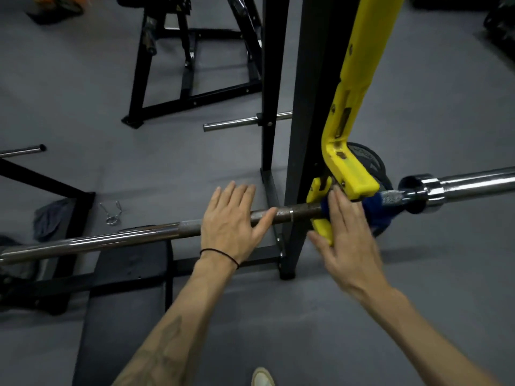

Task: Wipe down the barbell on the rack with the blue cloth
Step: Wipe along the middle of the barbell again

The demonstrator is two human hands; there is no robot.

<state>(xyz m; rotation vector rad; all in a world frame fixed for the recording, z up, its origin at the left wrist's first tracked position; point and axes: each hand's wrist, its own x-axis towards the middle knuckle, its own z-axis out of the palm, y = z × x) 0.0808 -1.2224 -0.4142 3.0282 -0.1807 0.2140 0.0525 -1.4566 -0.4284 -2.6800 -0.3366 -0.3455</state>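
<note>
Open left hand (231, 215) steadies the barbell (125, 237); flat right hand (345, 232) presses the blue cloth (373, 215) beside the yellow J-hook (323, 229), likely to wipe there.

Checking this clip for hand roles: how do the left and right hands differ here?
The left hand lies flat on the bare barbell, touching no cloth; the right hand presses the blue cloth at the yellow hook. The left wrist wears a black band; the right does not. Both have straight fingers.

A gym — grey rubber floor (418, 274), black steel rack (306, 107), chrome barbell (111, 240), weight plate (370, 160), padded bench (125, 302).
</note>
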